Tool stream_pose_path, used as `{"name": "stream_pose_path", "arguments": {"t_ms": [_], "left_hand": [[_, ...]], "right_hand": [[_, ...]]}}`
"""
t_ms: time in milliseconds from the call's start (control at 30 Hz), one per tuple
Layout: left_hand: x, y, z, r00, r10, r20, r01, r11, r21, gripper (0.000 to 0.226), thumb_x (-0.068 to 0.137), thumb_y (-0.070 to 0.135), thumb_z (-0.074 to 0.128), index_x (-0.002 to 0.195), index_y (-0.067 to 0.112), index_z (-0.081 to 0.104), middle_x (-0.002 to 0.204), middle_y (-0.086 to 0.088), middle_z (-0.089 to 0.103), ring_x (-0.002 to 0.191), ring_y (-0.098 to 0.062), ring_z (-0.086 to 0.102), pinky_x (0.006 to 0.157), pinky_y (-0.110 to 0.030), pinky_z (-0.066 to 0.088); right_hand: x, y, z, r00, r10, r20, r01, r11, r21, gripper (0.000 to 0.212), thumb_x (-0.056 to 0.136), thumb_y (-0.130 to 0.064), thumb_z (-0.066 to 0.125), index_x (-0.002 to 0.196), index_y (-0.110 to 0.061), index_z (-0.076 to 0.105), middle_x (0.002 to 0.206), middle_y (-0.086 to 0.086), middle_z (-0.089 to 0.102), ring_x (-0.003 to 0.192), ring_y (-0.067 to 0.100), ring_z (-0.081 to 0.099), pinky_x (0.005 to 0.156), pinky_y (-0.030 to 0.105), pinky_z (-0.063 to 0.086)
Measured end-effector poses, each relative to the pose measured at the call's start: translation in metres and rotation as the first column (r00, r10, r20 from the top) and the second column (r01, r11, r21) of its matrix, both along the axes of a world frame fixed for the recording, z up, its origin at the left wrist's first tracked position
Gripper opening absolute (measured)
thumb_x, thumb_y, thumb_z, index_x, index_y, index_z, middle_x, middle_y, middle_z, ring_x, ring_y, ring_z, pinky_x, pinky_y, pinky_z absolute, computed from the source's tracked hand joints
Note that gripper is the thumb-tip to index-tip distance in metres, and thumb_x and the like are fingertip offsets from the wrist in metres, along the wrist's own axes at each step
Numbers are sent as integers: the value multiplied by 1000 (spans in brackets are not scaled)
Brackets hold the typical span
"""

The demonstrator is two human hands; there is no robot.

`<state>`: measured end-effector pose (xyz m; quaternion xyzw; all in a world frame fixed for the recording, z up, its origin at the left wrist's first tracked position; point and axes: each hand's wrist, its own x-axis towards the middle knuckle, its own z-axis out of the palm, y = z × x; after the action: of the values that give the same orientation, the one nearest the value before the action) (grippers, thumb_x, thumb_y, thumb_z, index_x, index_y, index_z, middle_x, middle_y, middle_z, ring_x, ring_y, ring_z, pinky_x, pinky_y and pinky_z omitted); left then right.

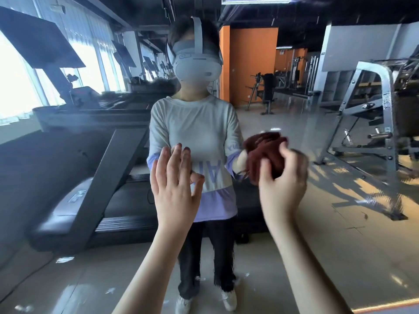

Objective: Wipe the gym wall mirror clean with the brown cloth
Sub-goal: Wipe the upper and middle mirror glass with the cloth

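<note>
Just right of the left hand [174, 184], the brown cloth [269, 155] sits bunched in the right hand [281, 184], whose fingers curl round it. The wad is up at the mirror [317, 123] and meets its own reflection, so it appears to touch the glass. The left hand is spread with straight fingers, its tips meeting their reflection, so it looks braced flat on the glass. The right hand is blurred.

Wiping seems under way but far from finished. A grey haze lies on the glass left of the left hand, pale flecks show below it, and small specks above and to its right.

The cloth is a rounded lump with no clear long axis — its working face is turned toward the glass, and loose threads trail from its lower edge toward the left hand. The mirror stands upright facing the person; its edges run mostly out of view, so I cannot tell its long axis.
</note>
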<state>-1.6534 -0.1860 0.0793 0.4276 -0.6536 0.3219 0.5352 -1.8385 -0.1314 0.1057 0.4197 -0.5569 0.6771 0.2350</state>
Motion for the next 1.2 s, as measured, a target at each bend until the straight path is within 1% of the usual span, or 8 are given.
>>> {"name": "stream_pose_path", "arguments": {"t_ms": [67,133,333,500,667,833,1067,1200], "left_hand": [[-1,1,-1,1000,5,-6,-5,1000,9,58,91,31,63,141,4,51,147,-16,51,141,-35,35,114,-51,30],[-3,1,-1,1000,7,-10,-6,1000,16,56,93,31,62,140,3,53,147,-16,51,141,-35,35,114,-51,31],[-4,4,0,1000,12,-15,-12,1000,24,54,94,30,61,139,2,55,146,-16,51,141,-34,35,113,-50,31],[-12,6,-2,1000,2,-24,-1,1000,20,49,92,18,68,138,5,57,145,-15,53,140,-33,35,113,-45,29],[-11,5,-2,1000,3,-6,-2,1000,14,51,91,16,71,139,4,57,146,-14,52,141,-33,35,115,-44,28],[-19,6,-4,998,-15,-55,17,999,28,54,90,14,69,141,5,51,147,-17,50,141,-35,32,118,-42,20],[-31,14,-5,998,-55,11,55,998,13,52,91,12,67,141,4,54,149,-14,49,141,-35,39,117,-45,27],[-47,17,-1,992,-104,68,102,994,27,57,89,16,67,144,7,52,151,-11,47,143,-35,37,115,-52,31]], "right_hand": [[16,2,-22,979,70,-193,-58,996,68,35,80,-21,61,115,-15,58,106,15,63,96,28,57,76,28,42],[15,2,-31,959,104,-263,-78,991,111,36,79,-22,62,115,-16,58,105,12,64,95,25,59,74,25,43],[2,4,-50,999,13,29,-15,998,54,40,84,-21,60,118,-1,59,108,21,62,97,39,61,84,33,42],[25,5,-78,978,114,-173,-86,983,163,46,75,-6,73,117,-12,54,106,17,63,96,34,61,83,29,42],[-7,10,-82,997,12,81,-20,995,99,42,81,-21,56,120,-3,56,109,24,62,97,43,61,84,34,42],[13,9,-96,990,130,-45,-117,966,230,57,67,-2,78,115,-16,50,106,19,63,95,41,62,80,30,40],[-27,9,-60,986,121,112,-125,992,30,42,81,-22,61,119,-3,57,109,20,61,100,24,57,87,21,40],[-12,11,-85,985,162,-57,-153,979,136,39,81,-23,58,118,-15,51,109,19,62,99,37,61,87,32,44]]}}
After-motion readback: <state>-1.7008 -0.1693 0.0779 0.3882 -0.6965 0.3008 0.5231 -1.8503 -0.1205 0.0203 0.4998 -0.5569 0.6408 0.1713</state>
